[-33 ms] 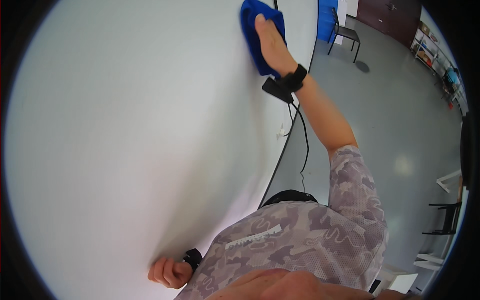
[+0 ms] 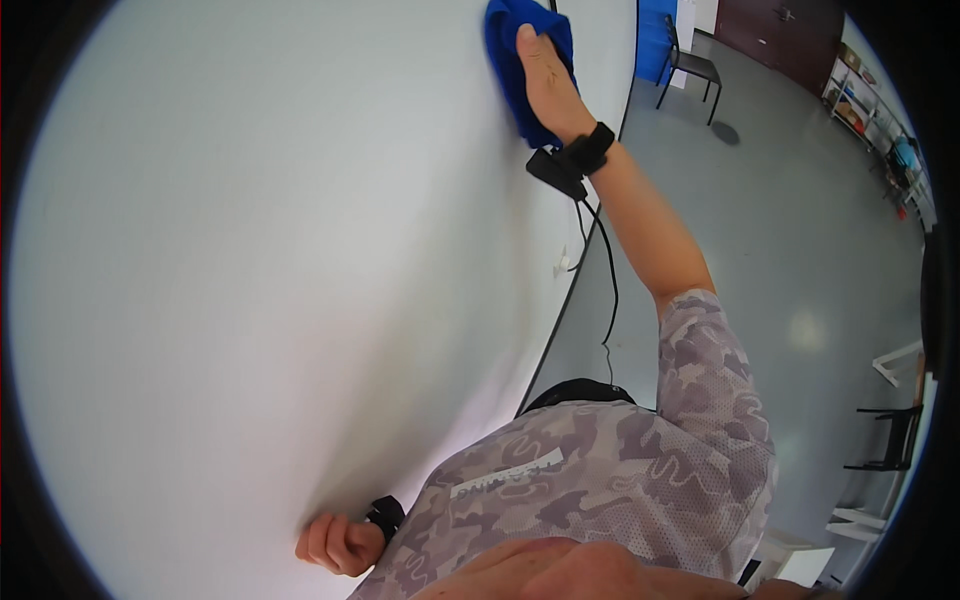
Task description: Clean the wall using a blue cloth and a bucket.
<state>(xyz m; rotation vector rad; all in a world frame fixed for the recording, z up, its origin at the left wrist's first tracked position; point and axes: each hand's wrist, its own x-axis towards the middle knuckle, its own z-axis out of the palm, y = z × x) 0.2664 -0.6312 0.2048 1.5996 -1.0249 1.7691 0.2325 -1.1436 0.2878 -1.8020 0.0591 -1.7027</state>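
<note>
Blue cloth [image 2: 507,50] lies at twelve o'clock on the white surface [image 2: 250,250], its long axis running eleven to five. Directly over it rests the person's right hand [image 2: 552,88], much the nearer; I can't tell how its partly hidden fingers grip. Well apart, toward seven, the left hand [image 2: 340,545] sits loosely curled.
</note>
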